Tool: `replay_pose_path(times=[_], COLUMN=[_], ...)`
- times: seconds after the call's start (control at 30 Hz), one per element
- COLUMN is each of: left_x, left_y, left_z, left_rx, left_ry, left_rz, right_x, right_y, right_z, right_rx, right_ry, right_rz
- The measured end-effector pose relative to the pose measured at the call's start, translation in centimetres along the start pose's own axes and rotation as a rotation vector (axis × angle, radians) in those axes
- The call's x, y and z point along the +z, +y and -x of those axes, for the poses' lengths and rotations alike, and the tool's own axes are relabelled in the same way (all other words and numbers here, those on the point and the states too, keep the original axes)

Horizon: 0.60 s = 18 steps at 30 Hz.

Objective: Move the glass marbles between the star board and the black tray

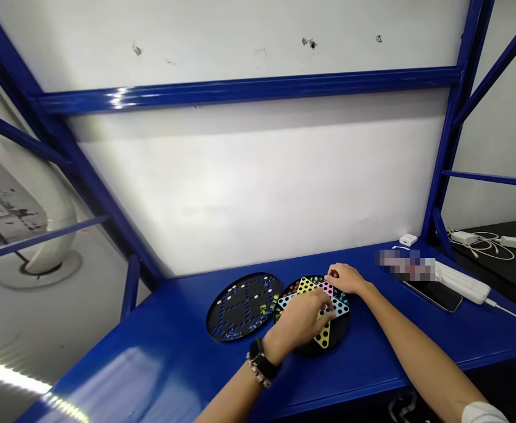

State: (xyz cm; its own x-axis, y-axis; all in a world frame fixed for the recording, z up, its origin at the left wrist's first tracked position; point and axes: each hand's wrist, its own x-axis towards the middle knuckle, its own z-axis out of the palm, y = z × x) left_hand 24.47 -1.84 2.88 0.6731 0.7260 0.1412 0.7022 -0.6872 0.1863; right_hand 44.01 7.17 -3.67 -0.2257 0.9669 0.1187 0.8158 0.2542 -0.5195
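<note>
Head view, looking fwd and down. Round black star board w/ coloured points (yellow, pink, lt blue) flat on blue tabletop, near its middle. L hand low over centre of star board, palm down, fingers bent toward the holes and hiding much of the star; cannot tell whether spread, pressed together or pinching a peg. R hand at far-right rim of same board, fingers curled inward, tips by the pink point; small reddish spot at fingertips, too small to identify; grip likewise impossible to tell. Black watch and bead bracelet on L wrist. Perforated black disc just left of star board, rims nearly touching, a few lt-coloured pegs in its holes. Right of the boards, on same tabletop: dark phone lying flat, white power strip just beyond it, small white charger close to wall. Farther right, on separate black surface: white adapters w/ cables. Blue steel frame around and above; white wall behind.
</note>
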Motion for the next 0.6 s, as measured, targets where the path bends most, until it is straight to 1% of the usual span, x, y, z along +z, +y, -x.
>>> replay_pose_path(times=[0.07, 0.13, 0.17, 0.23, 0.3, 0.37, 0.4, 0.53, 0.6], left_x=[-1.1, -1.8, -2.0, -2.1, -1.8, -1.6, -1.5, -1.8, -2.0], left_y=[-3.1, -6.7, -8.4, -11.1, -12.6, -12.9, -12.7, -10.9, -10.0], left_z=[0.6, 1.4, 1.9, 2.9, 3.7, 4.1, 4.1, 3.0, 2.2], left_rx=[-0.171, -0.361, -0.434, -0.522, -0.532, -0.517, -0.512, -0.488, -0.461], left_ry=[0.135, 0.208, 0.221, 0.155, 0.045, -0.011, -0.006, 0.107, 0.130], left_rz=[0.046, 0.040, 0.035, 0.062, 0.106, 0.134, 0.138, 0.137, 0.149], right_x=[-0.1, -0.1, -0.2, -0.2, -0.2, -0.2, -0.2, -0.1, 0.0], right_y=[0.0, 0.0, 0.0, -0.1, -0.1, -0.1, -0.1, 0.1, 0.3], right_z=[0.0, 0.1, 0.1, 0.1, 0.1, 0.1, 0.1, 0.1, 0.1], right_rx=[-0.005, -0.010, -0.009, -0.003, 0.005, 0.004, 0.000, -0.016, -0.018], right_ry=[-0.010, -0.023, -0.026, -0.025, -0.028, -0.034, -0.036, -0.002, 0.013], right_rz=[-0.007, -0.015, -0.017, -0.018, -0.019, -0.026, -0.031, -0.008, 0.019])
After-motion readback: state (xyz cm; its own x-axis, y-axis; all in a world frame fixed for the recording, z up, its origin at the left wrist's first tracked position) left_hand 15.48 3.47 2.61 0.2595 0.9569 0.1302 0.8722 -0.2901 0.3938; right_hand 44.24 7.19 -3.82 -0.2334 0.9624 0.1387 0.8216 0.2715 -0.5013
